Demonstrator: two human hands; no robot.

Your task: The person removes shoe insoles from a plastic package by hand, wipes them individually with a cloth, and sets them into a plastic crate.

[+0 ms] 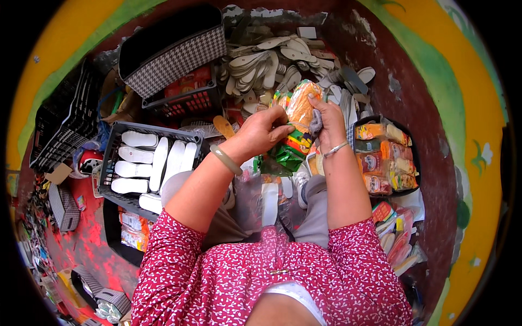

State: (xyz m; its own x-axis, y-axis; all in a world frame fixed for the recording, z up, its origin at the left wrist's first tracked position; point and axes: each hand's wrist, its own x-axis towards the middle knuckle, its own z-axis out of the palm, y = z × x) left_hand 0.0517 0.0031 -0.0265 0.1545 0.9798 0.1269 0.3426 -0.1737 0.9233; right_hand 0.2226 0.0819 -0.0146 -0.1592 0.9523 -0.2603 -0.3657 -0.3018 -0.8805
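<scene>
Between my two hands, in front of my knees, is a printed plastic packet (300,108) with orange contents and green, yellow and red ends. My left hand (265,130) is closed on its left side, fingers bent against the green wrapping. The right hand (328,120) grips the other side, its thumb pressed near the top. A small grey cloth-like piece (316,124) shows beside the right palm; I cannot tell whether it is held. A tan insole (223,126) lies just left of my left wrist. Clear plastic and a white strip (269,204) are over my lap.
At left stands a dark crate (122,196) of white insoles. Behind it, a houndstooth basket (176,57) rests on a black crate (179,103) with red packets. Many loose insoles (255,65) are heaped ahead. At right, a black basket (417,163) holds wrapped packets, beside a painted wall (435,103).
</scene>
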